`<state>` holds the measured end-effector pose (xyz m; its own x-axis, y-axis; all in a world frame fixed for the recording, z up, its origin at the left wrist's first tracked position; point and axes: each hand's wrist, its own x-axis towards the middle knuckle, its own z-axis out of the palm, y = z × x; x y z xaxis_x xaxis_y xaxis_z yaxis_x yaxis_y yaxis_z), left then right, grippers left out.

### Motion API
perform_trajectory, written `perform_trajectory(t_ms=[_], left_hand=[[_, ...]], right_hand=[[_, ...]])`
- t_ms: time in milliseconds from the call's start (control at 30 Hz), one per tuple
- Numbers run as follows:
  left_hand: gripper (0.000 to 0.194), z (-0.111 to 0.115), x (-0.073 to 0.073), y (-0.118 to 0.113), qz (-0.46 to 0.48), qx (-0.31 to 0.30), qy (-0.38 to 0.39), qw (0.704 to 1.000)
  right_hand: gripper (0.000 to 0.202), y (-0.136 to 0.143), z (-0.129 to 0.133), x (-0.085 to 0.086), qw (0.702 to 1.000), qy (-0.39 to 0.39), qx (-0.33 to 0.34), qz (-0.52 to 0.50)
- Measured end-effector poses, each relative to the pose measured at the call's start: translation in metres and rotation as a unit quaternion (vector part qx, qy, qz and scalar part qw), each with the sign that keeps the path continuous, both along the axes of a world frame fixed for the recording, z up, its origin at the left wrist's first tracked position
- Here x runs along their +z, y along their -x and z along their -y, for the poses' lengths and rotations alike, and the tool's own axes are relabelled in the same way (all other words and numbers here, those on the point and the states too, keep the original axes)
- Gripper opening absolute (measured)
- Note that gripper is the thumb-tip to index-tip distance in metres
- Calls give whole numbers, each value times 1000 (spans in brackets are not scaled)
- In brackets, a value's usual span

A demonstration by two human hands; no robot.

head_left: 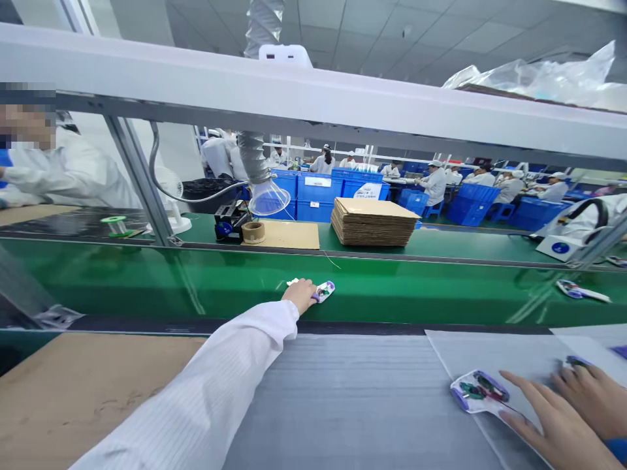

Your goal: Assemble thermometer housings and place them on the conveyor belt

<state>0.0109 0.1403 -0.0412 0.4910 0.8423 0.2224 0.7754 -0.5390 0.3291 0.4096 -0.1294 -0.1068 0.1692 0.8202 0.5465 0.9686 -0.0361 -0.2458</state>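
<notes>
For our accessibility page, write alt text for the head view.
The camera wearer's left hand reaches from a white sleeve onto a small open white-and-purple device on a green belt. At lower right, a bare hand, owner unclear, is at a second device, another hand beside it. Beyond are stacked cardboard and people in white.

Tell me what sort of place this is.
Likely an electronics assembly factory: a white-and-purple device with its innards exposed, what looks like a long green conveyor belt, and many people in white clothing farther back.
</notes>
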Motion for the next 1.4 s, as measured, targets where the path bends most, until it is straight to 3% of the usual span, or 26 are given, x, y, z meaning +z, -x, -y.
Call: perform_trajectory(t_ms=[67, 133, 200, 300, 367, 400, 467, 533, 633, 700, 800, 833, 900, 933, 967, 1033, 1067, 1133, 1200, 1400], left_hand=[[8, 7, 4, -8, 32, 22, -17, 999], [15, 23, 14, -16, 70, 45, -35, 996], [19, 49, 26, -23, 103, 61, -49, 992], [18, 102, 38, -29, 134, 66, -64, 987], [14, 143, 36, -29, 161, 55, -61, 984], [11, 163, 33, -27, 183, 43, -49, 981], [7, 200, 23, -21, 210, 9, -20, 978], [19, 228, 15, -14, 192, -34, -18, 981], [27, 252, 15, -2, 130, -100, -49, 985], [23, 255, 21, 7, 121, -112, -75, 983], [29, 245, 31, 21, 166, -44, -91, 981], [35, 239, 31, 26, 192, -17, -62, 979], [47, 229, 27, 33, 255, -12, 85, 963], [52, 225, 22, 36, 297, -36, 191, 935], [55, 221, 15, 37, 340, -67, 303, 888], [64, 216, -1, 36, 415, -114, 467, 772], [68, 214, -9, 35, 449, -119, 507, 726], [70, 212, -23, 33, 492, -108, 528, 684], [66, 211, -32, 31, 504, -87, 517, 686], [36, 214, -45, 22, 480, -10, 477, 736]], right_hand=[[41, 25, -6, 13, 996, 25, 20, -88], [45, 65, -17, 29, 972, 54, 47, -225], [46, 117, -31, 47, 908, 85, 143, -385], [47, 195, -50, 73, 778, 125, 249, -564], [43, 233, -57, 83, 732, 121, 272, -613], [40, 246, -58, 85, 726, 114, 276, -619], [36, 259, -57, 82, 741, 102, 269, -607], [38, 261, -53, 74, 770, 113, 250, -576], [37, 255, -48, 65, 777, 182, 253, -547], [34, 253, -47, 66, 761, 219, 287, -538], [27, 256, -44, 73, 767, 221, 328, -505], [25, 259, -42, 77, 776, 216, 337, -487], [22, 264, -38, 83, 797, 207, 350, -446], [21, 266, -35, 86, 808, 202, 357, -423], [22, 267, -33, 89, 819, 194, 365, -399], [27, 268, -30, 92, 840, 169, 383, -346], [30, 267, -29, 93, 847, 153, 395, -321], [32, 265, -31, 88, 856, 128, 416, -278], [29, 263, -35, 77, 862, 114, 422, -257], [27, 268, -39, 35, 884, 98, 362, -278]])
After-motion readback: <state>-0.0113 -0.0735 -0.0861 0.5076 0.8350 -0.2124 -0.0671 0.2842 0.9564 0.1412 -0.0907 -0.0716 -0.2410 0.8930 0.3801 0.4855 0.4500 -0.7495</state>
